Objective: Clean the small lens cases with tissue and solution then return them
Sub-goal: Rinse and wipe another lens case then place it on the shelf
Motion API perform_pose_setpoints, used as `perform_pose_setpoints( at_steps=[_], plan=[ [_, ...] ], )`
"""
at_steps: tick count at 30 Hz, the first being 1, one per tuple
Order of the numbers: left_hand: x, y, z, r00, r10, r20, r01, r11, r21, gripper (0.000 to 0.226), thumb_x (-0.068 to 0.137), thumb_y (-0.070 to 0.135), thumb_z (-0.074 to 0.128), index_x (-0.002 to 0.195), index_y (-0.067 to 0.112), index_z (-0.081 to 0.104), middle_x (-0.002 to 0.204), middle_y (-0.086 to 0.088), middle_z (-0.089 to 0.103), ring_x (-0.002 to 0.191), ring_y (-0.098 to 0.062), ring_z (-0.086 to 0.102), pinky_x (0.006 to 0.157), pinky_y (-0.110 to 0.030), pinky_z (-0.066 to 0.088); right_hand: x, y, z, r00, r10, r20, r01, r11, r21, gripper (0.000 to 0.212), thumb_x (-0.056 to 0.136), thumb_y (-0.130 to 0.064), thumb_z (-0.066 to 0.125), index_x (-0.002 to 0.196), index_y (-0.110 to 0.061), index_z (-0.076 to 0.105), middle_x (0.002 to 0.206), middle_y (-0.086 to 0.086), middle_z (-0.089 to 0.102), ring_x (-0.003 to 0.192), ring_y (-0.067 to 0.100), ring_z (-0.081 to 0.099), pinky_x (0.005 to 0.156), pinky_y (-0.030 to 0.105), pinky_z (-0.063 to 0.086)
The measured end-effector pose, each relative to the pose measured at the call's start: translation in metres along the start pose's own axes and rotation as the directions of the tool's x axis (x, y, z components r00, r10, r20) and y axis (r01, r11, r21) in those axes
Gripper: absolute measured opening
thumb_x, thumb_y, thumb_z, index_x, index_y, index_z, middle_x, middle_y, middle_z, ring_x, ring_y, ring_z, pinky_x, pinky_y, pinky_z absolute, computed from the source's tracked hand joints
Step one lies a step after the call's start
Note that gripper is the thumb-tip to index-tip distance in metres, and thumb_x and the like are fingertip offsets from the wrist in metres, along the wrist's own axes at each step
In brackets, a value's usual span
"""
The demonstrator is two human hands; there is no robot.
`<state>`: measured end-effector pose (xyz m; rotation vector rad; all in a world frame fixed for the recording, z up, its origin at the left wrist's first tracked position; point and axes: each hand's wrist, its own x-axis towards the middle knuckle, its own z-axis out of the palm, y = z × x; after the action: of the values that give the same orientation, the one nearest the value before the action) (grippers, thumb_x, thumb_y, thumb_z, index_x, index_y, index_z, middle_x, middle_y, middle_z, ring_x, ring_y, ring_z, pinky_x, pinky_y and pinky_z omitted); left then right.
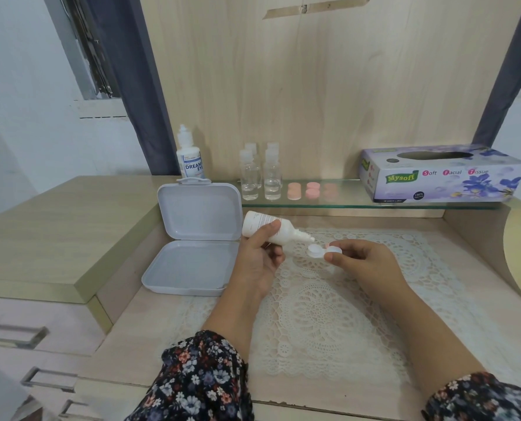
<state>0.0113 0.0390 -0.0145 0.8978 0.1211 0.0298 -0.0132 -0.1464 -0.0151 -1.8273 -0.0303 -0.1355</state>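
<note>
The left hand (260, 256) is gripping a white bottle (271, 228), tilting its nozzle down over an open lens case (324, 251) that the right hand (362, 262) is pinching above the lace mat (329, 305). An open grey box (197, 238) is sitting at the counter's (150, 335) left edge. Along the glass shelf (344, 203) are standing clear vials (260, 171), what look like pink cases (312, 189) and a tissue box (441, 174).
</note>
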Motion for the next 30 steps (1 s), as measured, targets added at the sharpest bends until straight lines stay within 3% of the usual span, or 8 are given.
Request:
perform_pose_setpoints(
  at_steps=[3, 11, 16, 23, 30],
  plan=[
    [0.0007, -0.0004, -0.0006, 1.0, -0.004, -0.008, 0.004, 1.0, 0.008, 0.033, 0.074, 0.015, 0.072, 0.102, 0.007, 0.058, 0.067, -0.003, 0.061, 0.045, -0.008, 0.043, 0.041, -0.019, 0.037, -0.0002, -0.0001, 0.0001, 1.0, 0.003, 0.001, -0.003, 1.0, 0.0, 0.011, 0.079, -0.025, 0.078, 0.089, -0.028, 0.075, 0.076, -0.004, 0.071, 0.067, 0.005, 0.059, 0.064, 0.02, 0.045],
    [0.0008, -0.0006, -0.0004, 1.0, -0.011, -0.018, 0.012, 1.0, 0.015, 0.028, 0.08, 0.012, 0.069, 0.105, 0.006, 0.057, 0.065, -0.002, 0.062, 0.044, -0.008, 0.043, 0.04, -0.019, 0.038, -0.0011, -0.0011, -0.0004, 1.0, -0.004, 0.003, 0.004, 1.0, 0.001, 0.009, 0.079, -0.026, 0.077, 0.087, -0.03, 0.075, 0.075, -0.005, 0.07, 0.068, 0.005, 0.059, 0.065, 0.02, 0.046],
    [0.0003, -0.0005, 0.0, 1.0, -0.012, -0.012, 0.012, 1.0, 0.019, 0.019, 0.08, 0.012, 0.069, 0.096, 0.007, 0.059, 0.063, -0.002, 0.062, 0.044, -0.008, 0.043, 0.04, -0.018, 0.037, -0.0013, -0.0011, -0.0005, 1.0, -0.004, 0.004, 0.004, 1.0, 0.001, 0.01, 0.079, -0.025, 0.078, 0.087, -0.03, 0.075, 0.079, -0.002, 0.072, 0.069, 0.007, 0.06, 0.066, 0.02, 0.047],
    [0.0008, -0.0011, 0.0007, 1.0, 0.008, -0.009, -0.008, 1.0, 0.002, 0.054, 0.061, 0.02, 0.076, 0.109, 0.006, 0.055, 0.067, -0.002, 0.062, 0.046, -0.008, 0.044, 0.04, -0.02, 0.037, 0.0001, -0.0002, -0.0003, 1.0, 0.001, 0.0, -0.001, 1.0, -0.005, 0.011, 0.079, -0.025, 0.078, 0.089, -0.028, 0.075, 0.079, -0.002, 0.071, 0.069, 0.008, 0.06, 0.065, 0.021, 0.047],
    [0.0009, -0.0011, 0.0004, 1.0, 0.0, -0.009, 0.0, 1.0, 0.008, 0.041, 0.071, 0.014, 0.073, 0.108, 0.006, 0.055, 0.063, -0.001, 0.062, 0.045, -0.008, 0.044, 0.04, -0.019, 0.037, 0.0001, -0.0001, -0.0001, 1.0, -0.003, 0.003, 0.003, 1.0, -0.006, 0.01, 0.078, -0.025, 0.078, 0.088, -0.029, 0.075, 0.079, -0.001, 0.072, 0.07, 0.009, 0.06, 0.066, 0.02, 0.047]
  ],
)
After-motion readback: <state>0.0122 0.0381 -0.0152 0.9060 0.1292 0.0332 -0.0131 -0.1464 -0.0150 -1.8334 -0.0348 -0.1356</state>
